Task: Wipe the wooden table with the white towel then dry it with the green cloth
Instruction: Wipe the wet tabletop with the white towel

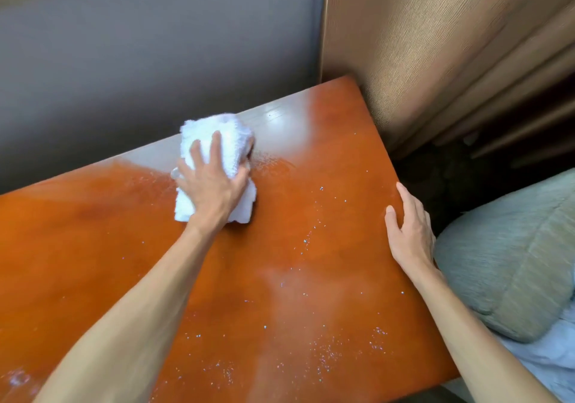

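While your left hand (214, 185) presses the folded towel (217, 166) flat-fingered near the table's (93, 247) far edge, your right hand (407, 231) rests open on the right edge. Wiping step underway; droplets remain toward the near edge. Green cloth not visible.

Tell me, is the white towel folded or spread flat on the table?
Folded. The white towel is a thick, bunched pad under the left hand, covering only a small patch of the wooden table.

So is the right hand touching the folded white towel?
Apart. The head view shows the right hand on the orange wooden table's edge, far from the folded white towel.
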The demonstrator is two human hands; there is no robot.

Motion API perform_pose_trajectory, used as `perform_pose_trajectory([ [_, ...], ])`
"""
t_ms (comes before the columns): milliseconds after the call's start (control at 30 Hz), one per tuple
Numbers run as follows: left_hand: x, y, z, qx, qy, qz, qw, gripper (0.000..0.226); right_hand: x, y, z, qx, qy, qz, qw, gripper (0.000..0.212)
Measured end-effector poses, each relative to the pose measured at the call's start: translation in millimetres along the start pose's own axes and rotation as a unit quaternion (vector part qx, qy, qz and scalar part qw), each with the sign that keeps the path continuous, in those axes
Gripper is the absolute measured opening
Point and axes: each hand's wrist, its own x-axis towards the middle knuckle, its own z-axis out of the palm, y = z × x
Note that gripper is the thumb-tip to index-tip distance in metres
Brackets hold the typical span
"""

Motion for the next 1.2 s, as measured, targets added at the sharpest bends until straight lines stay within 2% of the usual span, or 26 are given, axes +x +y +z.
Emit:
perform_pose_trajectory([
  [100, -25.0, 57.0, 16.8, 0.005, -0.037, 0.075, 0.996, 0.08, 0.4, 0.3, -1.8, 0.004, -0.01, 0.006, 1.0, 0.052],
  [233, -77.5, 98.0, 29.0, 0.015, -0.083, 0.248, 0.965, 0.08, 1.5, -0.7, -6.7, 0.028, -0.031, 0.02, 0.999, 0.052],
  [433, -160.0, 62.1, 32.5, 0.011, -0.114, 0.344, 0.932, 0.084, 2.7, 0.9, -10.4, 0.061, -0.037, 0.019, 0.997, 0.051],
  [533, -190.9, 23.9, 32.3, 0.036, -0.124, 0.382, 0.915, 0.094, 2.5, -0.4, -7.4, 0.051, -0.032, 0.024, 0.998, 0.051],
  [633, -195.4, -5.7, 29.8, 0.048, -0.114, 0.368, 0.921, 0.098, 3.1, 0.7, -6.8, 0.047, -0.029, 0.028, 0.998, 0.051],
  [800, -138.2, -12.6, 23.2, 0.002, -0.053, 0.253, 0.966, 0.079, 4.2, 1.0, -7.2, 0.053, -0.029, 0.027, 0.998, 0.051],
  [1033, -15.6, 45.3, 15.0, 0.016, -0.052, 0.166, 0.985, 0.08, 3.0, 0.2, -10.9, 0.056, -0.031, 0.025, 0.998, 0.051],
  [1200, 22.7, 99.8, 23.0, -0.007, -0.044, 0.137, 0.99, 0.079, 4.0, 2.2, -11.3, 0.055, -0.038, 0.017, 0.998, 0.052],
])
